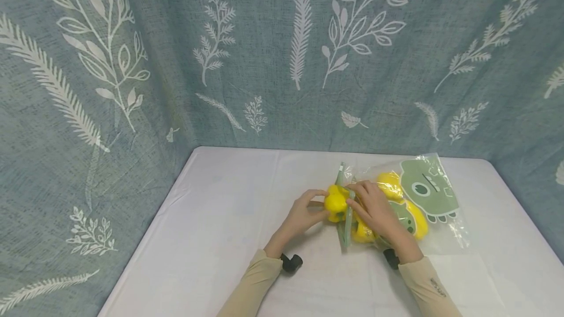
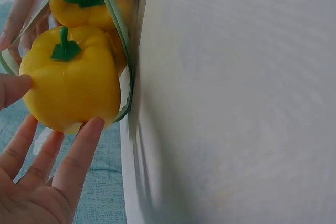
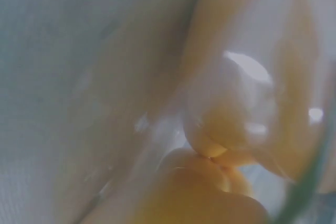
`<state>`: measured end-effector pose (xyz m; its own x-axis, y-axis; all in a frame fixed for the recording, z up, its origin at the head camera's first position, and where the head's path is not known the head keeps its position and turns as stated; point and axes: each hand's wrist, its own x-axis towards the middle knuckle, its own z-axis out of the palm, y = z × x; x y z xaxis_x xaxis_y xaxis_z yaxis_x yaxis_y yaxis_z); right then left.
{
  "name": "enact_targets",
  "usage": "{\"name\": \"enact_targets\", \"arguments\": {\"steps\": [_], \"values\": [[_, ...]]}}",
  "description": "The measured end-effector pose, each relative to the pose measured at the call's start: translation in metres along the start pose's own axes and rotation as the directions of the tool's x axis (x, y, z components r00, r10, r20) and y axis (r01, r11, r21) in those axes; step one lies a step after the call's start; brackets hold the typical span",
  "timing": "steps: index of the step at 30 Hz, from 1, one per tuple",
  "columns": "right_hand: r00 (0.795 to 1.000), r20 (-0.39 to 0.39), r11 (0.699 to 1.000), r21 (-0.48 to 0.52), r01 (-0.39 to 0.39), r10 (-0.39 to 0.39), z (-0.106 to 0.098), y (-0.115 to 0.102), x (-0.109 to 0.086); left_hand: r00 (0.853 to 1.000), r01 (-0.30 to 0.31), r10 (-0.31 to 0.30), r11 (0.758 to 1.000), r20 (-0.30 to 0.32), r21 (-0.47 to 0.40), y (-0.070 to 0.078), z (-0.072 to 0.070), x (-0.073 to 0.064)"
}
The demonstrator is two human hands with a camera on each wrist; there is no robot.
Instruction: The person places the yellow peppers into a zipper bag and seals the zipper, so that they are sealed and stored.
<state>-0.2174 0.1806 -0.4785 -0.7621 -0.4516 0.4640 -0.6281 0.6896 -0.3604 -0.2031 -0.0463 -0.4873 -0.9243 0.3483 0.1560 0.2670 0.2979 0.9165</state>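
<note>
A yellow bell pepper (image 1: 336, 203) with a green stem is at the mouth of a clear plastic bag printed with a green cartoon monster (image 1: 429, 187). My left hand (image 1: 301, 214) holds this pepper from the left, thumb on one side and fingertips on its base, as the left wrist view shows. The bag's green-edged mouth (image 2: 126, 66) stands open around the pepper. My right hand (image 1: 379, 209) grips the bag at the green rim, its thumb near the pepper. Further yellow peppers (image 1: 389, 185) lie inside the bag. The right wrist view is hazy, with yellow peppers (image 3: 199, 198) behind film.
A white-covered table (image 1: 238, 194) carries the bag on its right half. Blue-green curtains (image 1: 269, 62) with white leaf prints hang behind and beside it. Black wrist-worn devices (image 1: 292, 263) sit by both cuffs.
</note>
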Motion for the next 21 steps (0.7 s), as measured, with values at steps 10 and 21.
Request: {"name": "enact_targets", "arguments": {"steps": [10,21], "values": [[1.0,-0.007,1.0,-0.004,0.003,-0.003,0.0,0.0,0.0,1.0,-0.015,0.015,1.0,0.017,-0.008,-0.003,0.001,0.002],[1.0,-0.005,1.0,0.015,-0.025,0.025,0.0,-0.001,-0.001,0.996,0.001,0.007,0.996,0.09,-0.093,0.03,-0.002,-0.009]]}}
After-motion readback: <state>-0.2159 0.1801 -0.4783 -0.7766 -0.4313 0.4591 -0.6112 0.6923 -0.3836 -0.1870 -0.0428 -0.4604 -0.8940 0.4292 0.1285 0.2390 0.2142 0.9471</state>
